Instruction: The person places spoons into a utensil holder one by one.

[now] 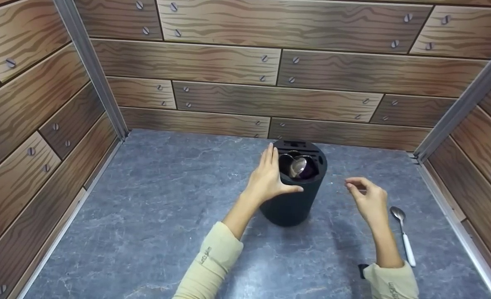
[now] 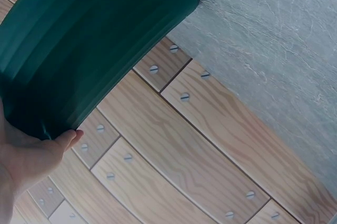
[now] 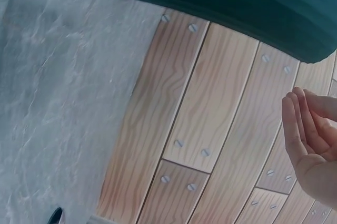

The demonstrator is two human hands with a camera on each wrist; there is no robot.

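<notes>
A dark utensil holder [image 1: 293, 203] with slots in its top stands on the table. A shiny metal spoon bowl [image 1: 298, 167] shows in its front opening, with other rounded metal edges beside it. My left hand [image 1: 268, 178] touches the holder's left side, its fingers extended and its thumb lying across the front near the rim. To the right of the holder, my right hand [image 1: 369, 201] is in the air, thumb and fingertips close together, with nothing visible between them. A spoon [image 1: 406, 243] with a white handle lies on the table to the right of that hand.
The blue-grey marbled table top [image 1: 166, 207] reaches a wood-patterned back wall [image 1: 229, 62] close behind the holder. Metal strips run along the table's left and right sides, beside similar side walls. A small black piece [image 1: 362, 270] shows beside the right sleeve.
</notes>
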